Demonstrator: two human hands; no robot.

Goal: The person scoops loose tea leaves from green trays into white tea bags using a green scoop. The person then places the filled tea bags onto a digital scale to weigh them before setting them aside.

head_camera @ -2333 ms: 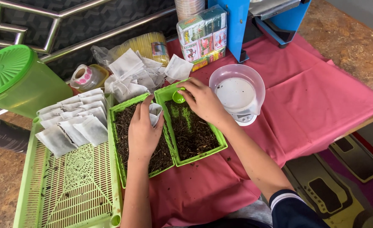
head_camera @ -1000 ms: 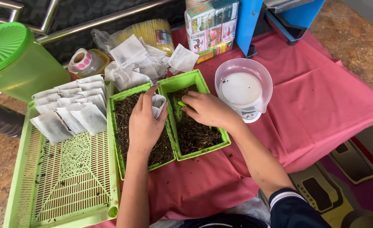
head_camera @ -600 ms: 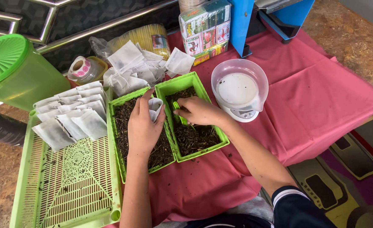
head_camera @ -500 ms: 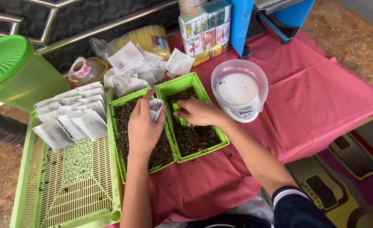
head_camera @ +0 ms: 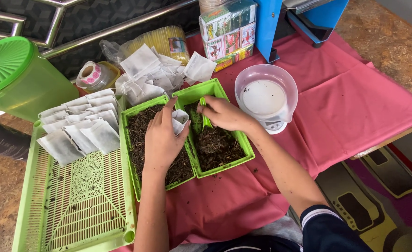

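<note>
My left hand (head_camera: 161, 137) lay over the left of two small green plastic trays (head_camera: 130, 154), its fingers curled round a little open white paper sachet (head_camera: 180, 122) that I held upright at the rim between the two trays. My thumb pressed one side of the sachet and my fingers the other, so the grip was closed on it, with its mouth facing up.

My right hand (head_camera: 224, 114) reached into the right green plastic tray (head_camera: 248, 149), closed round the handle of a small green plastic scoop (head_camera: 205, 114). The scoop pointed down toward the dark, crumbly dried leaf matter (head_camera: 217, 147) heaped in that tray, just beside the sachet. Whether anything lay in the scoop I could not tell.

The left tray held the same dark loose material (head_camera: 138, 135) under my palm. Both trays sat on a pink cloth (head_camera: 355, 102) spread over the table.

To my left stood a large green slatted plastic tray (head_camera: 75, 205), and at its far end lay rows of flat white sachets (head_camera: 82, 123). Behind the small trays was a loose pile of more white sachets (head_camera: 154, 74). To my right, near the second tray, stood a round white scale with a clear plastic bowl (head_camera: 265, 95) on it. A green lidded plastic bucket (head_camera: 14, 74) stood at the far left.
</note>
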